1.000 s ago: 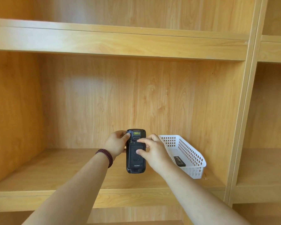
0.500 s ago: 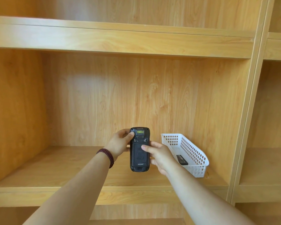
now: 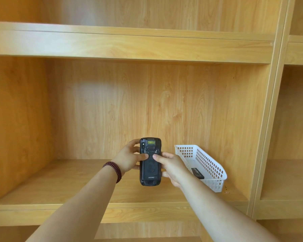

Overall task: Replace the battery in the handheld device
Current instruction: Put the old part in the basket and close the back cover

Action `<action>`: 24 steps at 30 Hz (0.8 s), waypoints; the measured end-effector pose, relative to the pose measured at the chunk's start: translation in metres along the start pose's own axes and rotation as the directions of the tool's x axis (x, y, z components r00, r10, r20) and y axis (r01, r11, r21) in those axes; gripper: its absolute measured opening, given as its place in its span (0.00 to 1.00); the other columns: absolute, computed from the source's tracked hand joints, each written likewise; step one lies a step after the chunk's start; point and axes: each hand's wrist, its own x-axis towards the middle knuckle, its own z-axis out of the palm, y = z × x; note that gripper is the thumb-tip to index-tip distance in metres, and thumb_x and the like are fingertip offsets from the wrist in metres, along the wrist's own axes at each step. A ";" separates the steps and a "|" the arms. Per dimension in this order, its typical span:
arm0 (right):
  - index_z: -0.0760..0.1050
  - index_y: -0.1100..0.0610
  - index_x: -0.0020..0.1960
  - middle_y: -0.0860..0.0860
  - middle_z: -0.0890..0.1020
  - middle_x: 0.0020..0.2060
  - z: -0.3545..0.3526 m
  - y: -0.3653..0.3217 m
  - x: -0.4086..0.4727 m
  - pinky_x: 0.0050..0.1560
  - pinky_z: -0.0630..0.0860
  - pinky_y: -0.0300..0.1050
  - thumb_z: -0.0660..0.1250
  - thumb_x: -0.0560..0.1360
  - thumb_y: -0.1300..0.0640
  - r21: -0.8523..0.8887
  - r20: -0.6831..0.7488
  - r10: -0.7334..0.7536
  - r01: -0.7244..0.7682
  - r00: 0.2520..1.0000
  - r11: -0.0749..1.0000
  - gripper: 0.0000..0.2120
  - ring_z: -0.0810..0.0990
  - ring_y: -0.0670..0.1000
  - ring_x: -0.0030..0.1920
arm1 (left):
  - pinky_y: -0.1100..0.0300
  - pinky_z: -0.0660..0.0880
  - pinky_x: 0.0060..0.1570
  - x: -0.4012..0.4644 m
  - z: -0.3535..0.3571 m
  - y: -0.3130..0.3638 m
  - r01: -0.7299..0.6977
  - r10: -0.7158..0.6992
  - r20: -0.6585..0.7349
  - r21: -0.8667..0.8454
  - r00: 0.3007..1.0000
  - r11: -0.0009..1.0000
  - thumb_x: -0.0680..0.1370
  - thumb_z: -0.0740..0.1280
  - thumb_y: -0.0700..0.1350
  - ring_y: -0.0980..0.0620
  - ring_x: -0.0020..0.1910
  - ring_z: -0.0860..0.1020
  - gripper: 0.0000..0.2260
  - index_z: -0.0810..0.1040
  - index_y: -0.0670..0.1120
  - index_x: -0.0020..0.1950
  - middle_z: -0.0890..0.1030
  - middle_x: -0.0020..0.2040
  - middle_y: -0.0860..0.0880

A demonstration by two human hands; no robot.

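Black handheld device [image 3: 150, 169] stands upright, back showing, gripped by left hand [image 3: 128, 158] and right hand [image 3: 171, 165], thumbs pressing its cover.

I faced a light wooden shelving unit [image 3: 147, 46] with a wood-grain back panel [image 3: 129, 110]. A vertical divider [image 3: 269, 119] separated the wide bay from a narrower bay on the right. Soft light left a pale sheen on the panel's left half.
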 end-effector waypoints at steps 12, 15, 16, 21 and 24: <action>0.81 0.58 0.57 0.56 0.86 0.52 -0.002 -0.004 0.000 0.55 0.81 0.58 0.70 0.77 0.58 0.015 0.017 0.035 -0.035 0.999 0.999 0.10 0.83 0.54 0.54 | 0.54 0.83 0.43 -0.001 0.005 0.002 0.018 -0.018 0.013 0.033 1.000 0.999 0.76 0.69 0.37 0.49 0.55 0.81 0.26 0.67 0.53 0.71 0.78 0.60 0.46; 0.80 0.59 0.57 0.56 0.85 0.52 -0.003 -0.005 -0.002 0.55 0.81 0.59 0.69 0.77 0.58 0.010 0.026 0.034 -0.034 0.999 0.999 0.09 0.83 0.53 0.53 | 0.52 0.83 0.44 -0.002 0.004 0.002 0.012 -0.013 0.025 0.028 1.000 1.000 0.77 0.68 0.36 0.49 0.55 0.81 0.26 0.67 0.54 0.71 0.79 0.60 0.46; 0.80 0.59 0.57 0.56 0.85 0.52 -0.003 -0.005 -0.002 0.54 0.81 0.59 0.69 0.77 0.58 0.008 0.030 0.033 -0.034 0.999 0.999 0.09 0.83 0.53 0.53 | 0.52 0.83 0.44 -0.003 0.004 0.001 0.004 -0.004 0.018 0.031 1.000 1.000 0.77 0.68 0.36 0.49 0.55 0.81 0.26 0.67 0.53 0.71 0.79 0.60 0.47; 0.80 0.58 0.58 0.55 0.86 0.52 -0.003 -0.005 -0.004 0.49 0.82 0.54 0.67 0.78 0.59 -0.011 0.044 0.016 -0.016 0.999 1.000 0.10 0.84 0.51 0.52 | 0.48 0.83 0.46 -0.004 0.006 -0.001 -0.016 0.016 -0.002 0.045 1.000 0.999 0.76 0.68 0.36 0.47 0.55 0.82 0.26 0.67 0.53 0.71 0.78 0.60 0.46; 0.80 0.58 0.58 0.55 0.85 0.53 -0.004 -0.005 -0.005 0.51 0.82 0.55 0.68 0.78 0.58 -0.020 0.056 0.017 -0.016 0.998 1.000 0.09 0.83 0.52 0.53 | 0.47 0.83 0.46 -0.005 0.004 -0.001 0.010 -0.010 -0.005 0.034 1.000 0.999 0.76 0.69 0.37 0.47 0.54 0.82 0.25 0.68 0.53 0.70 0.79 0.59 0.45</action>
